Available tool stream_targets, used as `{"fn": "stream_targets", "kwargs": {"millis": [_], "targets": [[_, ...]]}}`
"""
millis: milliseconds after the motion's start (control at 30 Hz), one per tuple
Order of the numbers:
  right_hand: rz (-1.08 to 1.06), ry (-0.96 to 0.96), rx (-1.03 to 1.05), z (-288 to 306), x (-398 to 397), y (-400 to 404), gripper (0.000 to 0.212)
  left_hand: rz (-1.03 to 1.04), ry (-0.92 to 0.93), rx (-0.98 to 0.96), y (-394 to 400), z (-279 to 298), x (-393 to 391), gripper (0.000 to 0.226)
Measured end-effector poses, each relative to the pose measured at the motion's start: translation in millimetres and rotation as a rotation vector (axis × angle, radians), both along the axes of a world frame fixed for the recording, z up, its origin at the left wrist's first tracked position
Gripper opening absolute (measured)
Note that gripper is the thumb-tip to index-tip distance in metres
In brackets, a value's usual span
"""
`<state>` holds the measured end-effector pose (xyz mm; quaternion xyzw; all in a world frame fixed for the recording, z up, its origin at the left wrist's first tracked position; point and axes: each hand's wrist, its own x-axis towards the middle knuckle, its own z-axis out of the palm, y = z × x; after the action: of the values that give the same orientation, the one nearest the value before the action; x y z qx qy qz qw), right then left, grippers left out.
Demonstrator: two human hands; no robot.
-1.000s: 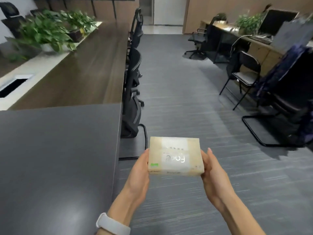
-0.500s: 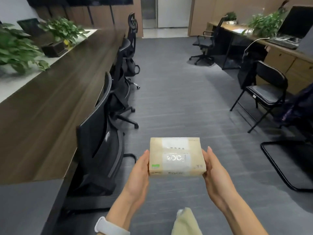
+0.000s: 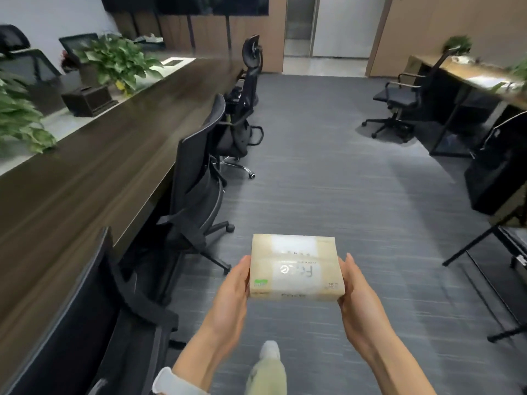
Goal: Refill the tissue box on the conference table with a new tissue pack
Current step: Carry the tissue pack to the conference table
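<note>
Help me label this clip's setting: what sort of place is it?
Most likely an office meeting room: a long dark wooden conference table lined with black mesh swivel chairs, grey carpet, and a side desk by the wall.

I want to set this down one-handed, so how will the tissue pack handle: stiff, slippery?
The tissue pack is probably soft and light: its edges look rounded. The glossy wrap may be slippery, and the left hand and right hand hold it only at the ends.
</note>
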<state>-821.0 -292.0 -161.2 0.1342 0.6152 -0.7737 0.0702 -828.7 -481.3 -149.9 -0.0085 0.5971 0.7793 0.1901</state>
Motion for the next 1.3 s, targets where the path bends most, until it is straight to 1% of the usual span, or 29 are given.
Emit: {"fn": "stream_targets", "kwargs": {"millis": [33, 100, 133, 200, 267, 333, 400, 533, 667, 800, 900, 967, 1067, 1167, 1300], "targets": [[0.007, 0.0, 0.012, -2, -31, 4, 0.053, 0.001, -0.01, 0.008, 7, -2, -31, 0.047], [-0.007, -0.021, 0.013, -5, -105, 16, 0.076, 0.018, -0.026, 0.025, 19, -5, -104, 0.047], [-0.005, -0.024, 0.023, -4, -141, 22, 0.078, 0.013, -0.024, 0.019, 24, -3, -141, 0.047], [0.039, 0.014, 0.029, 1, -215, 35, 0.057, 0.003, -0.004, 0.022, 36, 5, -216, 0.05], [0.041, 0.006, 0.008, 16, -282, 48, 0.05, 0.007, -0.005, 0.018, 49, 17, -282, 0.051], [0.04, 0.0, 0.006, 24, -346, 64, 0.049, 0.015, 0.01, -0.01, 63, 25, -346, 0.048], [0.046, 0.01, 0.003, 33, -398, 75, 0.05, 0.02, 0.012, 0.006, 77, 31, -399, 0.046], [0.036, 0.015, 0.006, 24, -529, 102, 0.05, 0.056, 0.024, 0.011, 103, 22, -522, 0.048], [0.101, 0.006, 0.003, 9, -668, 123, 0.05, 0.132, 0.048, 0.012, 127, 2, -648, 0.046], [0.213, 0.021, 0.037, 20, -802, 133, 0.045, 0.265, 0.037, 0.005, 140, 9, -760, 0.042], [0.322, 0.01, 0.064, 39, -888, 113, 0.04, 0.404, -0.018, -0.03, 126, 19, -829, 0.04], [0.395, -0.018, 0.077, 45, -937, 94, 0.042, 0.494, -0.045, -0.063, 110, 23, -866, 0.041], [0.501, -0.034, 0.087, 43, -1004, 57, 0.045, 0.621, -0.055, -0.093, 82, 20, -913, 0.041], [0.592, -0.009, 0.087, 39, -1067, 10, 0.039, 0.701, -0.069, -0.116, 44, 7, -964, 0.041], [0.664, 0.021, 0.102, 30, -1143, -61, 0.031, 0.844, -0.069, -0.056, -19, -5, -1031, 0.038]]}}
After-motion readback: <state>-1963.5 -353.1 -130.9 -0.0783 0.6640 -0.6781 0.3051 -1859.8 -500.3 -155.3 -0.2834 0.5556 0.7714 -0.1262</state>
